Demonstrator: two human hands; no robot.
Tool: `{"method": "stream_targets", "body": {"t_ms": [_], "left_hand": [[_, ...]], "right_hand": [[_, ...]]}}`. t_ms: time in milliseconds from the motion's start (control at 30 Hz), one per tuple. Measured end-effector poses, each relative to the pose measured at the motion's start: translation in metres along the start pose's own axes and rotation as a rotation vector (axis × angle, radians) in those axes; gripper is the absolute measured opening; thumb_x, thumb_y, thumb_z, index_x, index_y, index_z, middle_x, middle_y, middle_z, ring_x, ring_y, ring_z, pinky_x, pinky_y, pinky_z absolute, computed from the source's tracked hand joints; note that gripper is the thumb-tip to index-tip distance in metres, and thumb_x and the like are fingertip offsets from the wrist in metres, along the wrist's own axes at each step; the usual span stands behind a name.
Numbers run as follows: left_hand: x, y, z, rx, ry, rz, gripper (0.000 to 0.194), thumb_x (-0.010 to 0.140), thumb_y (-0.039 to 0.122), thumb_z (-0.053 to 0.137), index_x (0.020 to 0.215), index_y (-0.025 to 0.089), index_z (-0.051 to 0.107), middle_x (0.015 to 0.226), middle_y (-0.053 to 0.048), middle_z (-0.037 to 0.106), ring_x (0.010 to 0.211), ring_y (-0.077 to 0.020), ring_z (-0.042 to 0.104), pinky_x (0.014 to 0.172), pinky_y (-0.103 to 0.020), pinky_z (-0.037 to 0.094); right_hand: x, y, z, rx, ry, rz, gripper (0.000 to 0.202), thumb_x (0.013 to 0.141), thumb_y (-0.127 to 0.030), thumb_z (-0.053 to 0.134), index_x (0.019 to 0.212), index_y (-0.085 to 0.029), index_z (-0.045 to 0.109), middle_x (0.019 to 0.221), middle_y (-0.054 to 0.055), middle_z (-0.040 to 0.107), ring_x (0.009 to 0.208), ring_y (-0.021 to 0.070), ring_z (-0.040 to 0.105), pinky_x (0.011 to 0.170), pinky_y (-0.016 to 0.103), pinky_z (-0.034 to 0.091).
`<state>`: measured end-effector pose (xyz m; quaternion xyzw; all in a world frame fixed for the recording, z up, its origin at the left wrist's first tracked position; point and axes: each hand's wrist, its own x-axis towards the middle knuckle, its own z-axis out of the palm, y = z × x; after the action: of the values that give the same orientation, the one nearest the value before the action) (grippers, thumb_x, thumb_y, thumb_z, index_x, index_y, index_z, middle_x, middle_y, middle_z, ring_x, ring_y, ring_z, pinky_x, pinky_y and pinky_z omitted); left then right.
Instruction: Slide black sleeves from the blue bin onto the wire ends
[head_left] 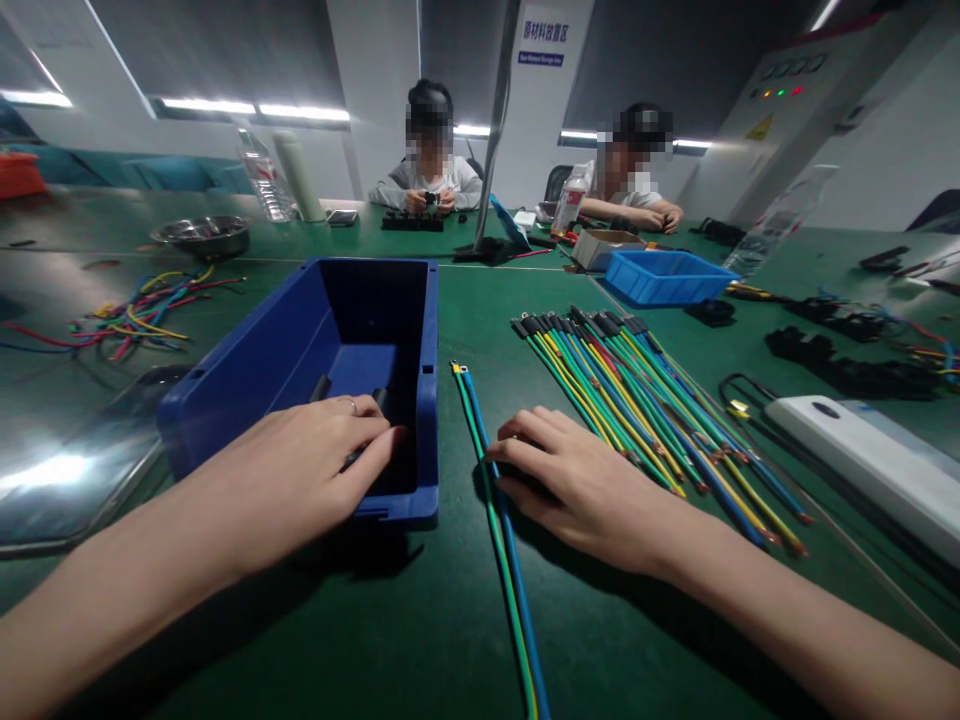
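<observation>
My left hand (330, 445) reaches into a dark blue plastic bin (431, 400). Its fingers are bent together and their tips are partly hidden. Small black tube pieces (320, 388) show inside the bin beside the fingers; a dark bit shows by the thumb, too hidden to name. To the right of the bin, a green-and-yellow cable (487, 510) and a blue cable (514, 560) lie side by side, metal lugs at their far ends. My right hand (555, 480) rests with bent, parted fingers, its fingertips touching the blue cable.
Many finished-looking cables with black sleeves (622, 400) lie fanned at right, near a white power bank-like block (862, 460). A light blue tray (660, 280) stands behind. At left are loose wires (142, 315), a metal bowl (201, 237) and a phone (90, 450). Two people sit opposite.
</observation>
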<state>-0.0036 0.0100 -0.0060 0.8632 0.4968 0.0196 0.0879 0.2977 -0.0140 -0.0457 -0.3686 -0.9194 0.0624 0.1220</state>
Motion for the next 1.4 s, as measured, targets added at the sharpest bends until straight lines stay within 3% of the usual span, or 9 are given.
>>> {"method": "stream_targets", "body": {"t_ms": [367,600,700,833,967,1100,1167,1233,1400], "left_hand": [[-0.017,-0.005,0.028,-0.093,0.25,-0.053,0.064,0.099,0.069,0.045,0.108,0.019,0.083,0.108,-0.013,0.078,0.119,-0.022,0.073,0.114,-0.034,0.063],[-0.005,0.006,0.006,-0.103,0.113,-0.213,0.073,0.089,0.073,0.034,0.106,0.024,0.085,0.121,-0.012,0.079,0.123,-0.0317,0.074,0.117,-0.056,0.061],[-0.002,0.008,0.001,-0.139,0.032,-0.313,0.076,0.082,0.073,0.029,0.114,0.034,0.086,0.128,-0.005,0.079,0.126,-0.035,0.075,0.119,-0.068,0.056],[0.0,0.008,0.003,-0.178,0.027,-0.309,0.075,0.081,0.077,0.031,0.117,0.039,0.086,0.13,-0.002,0.079,0.125,-0.0335,0.077,0.114,-0.061,0.061],[-0.002,0.007,0.004,-0.092,0.058,-0.179,0.075,0.092,0.067,0.024,0.117,0.036,0.087,0.121,-0.004,0.081,0.111,-0.0303,0.083,0.094,-0.05,0.07],[-0.009,-0.008,0.01,0.121,0.359,0.286,0.07,0.109,0.04,0.022,0.096,0.025,0.088,0.1,-0.007,0.082,0.082,-0.0172,0.083,0.069,-0.021,0.065],[-0.013,-0.017,0.013,0.253,0.467,0.583,0.063,0.11,0.028,0.026,0.099,0.022,0.087,0.104,-0.007,0.083,0.088,-0.0157,0.083,0.078,-0.02,0.067],[-0.015,-0.022,0.013,0.295,0.535,0.579,0.063,0.108,0.02,0.025,0.103,0.023,0.087,0.108,-0.008,0.082,0.099,-0.0153,0.083,0.09,-0.023,0.068],[-0.01,-0.008,0.002,0.211,0.119,0.229,0.072,0.109,0.038,0.016,0.102,0.02,0.085,0.117,-0.014,0.081,0.113,-0.0283,0.081,0.096,-0.047,0.071]], "right_hand": [[-0.006,0.013,-0.001,0.076,0.059,0.238,0.016,0.107,-0.024,0.054,0.111,-0.016,0.068,0.116,0.012,0.064,0.103,0.0262,0.062,0.088,0.045,0.054],[-0.014,0.019,-0.001,0.02,0.132,0.353,0.042,0.096,-0.012,0.052,0.135,-0.01,0.069,0.116,0.015,0.074,0.094,0.0247,0.068,0.079,0.037,0.05],[-0.014,0.015,-0.004,0.045,0.092,0.418,0.038,0.09,-0.01,0.058,0.124,-0.011,0.074,0.106,0.011,0.073,0.089,0.0226,0.066,0.076,0.035,0.046],[-0.012,0.009,-0.005,0.054,0.071,0.492,0.022,0.085,-0.007,0.059,0.102,-0.013,0.073,0.097,0.008,0.069,0.082,0.0191,0.061,0.072,0.032,0.04],[-0.01,0.005,-0.006,0.062,0.21,0.473,0.023,0.088,-0.012,0.058,0.108,-0.013,0.071,0.1,0.009,0.071,0.088,0.0209,0.066,0.076,0.034,0.046],[-0.011,0.004,-0.012,0.007,0.276,0.414,0.014,0.092,-0.014,0.059,0.102,-0.015,0.068,0.095,0.006,0.073,0.08,0.0195,0.069,0.07,0.032,0.049],[-0.011,0.004,-0.014,-0.074,0.322,0.344,0.008,0.094,-0.012,0.062,0.099,-0.016,0.067,0.088,0.003,0.074,0.073,0.0181,0.069,0.064,0.03,0.048],[-0.01,0.004,-0.016,-0.156,0.385,0.27,0.006,0.097,-0.011,0.066,0.1,-0.016,0.067,0.084,0.001,0.074,0.07,0.0166,0.071,0.06,0.029,0.048],[-0.01,0.002,-0.023,-0.235,0.573,0.134,0.005,0.105,-0.014,0.066,0.109,-0.013,0.068,0.091,0.002,0.077,0.074,0.0116,0.075,0.066,0.023,0.053]]}}
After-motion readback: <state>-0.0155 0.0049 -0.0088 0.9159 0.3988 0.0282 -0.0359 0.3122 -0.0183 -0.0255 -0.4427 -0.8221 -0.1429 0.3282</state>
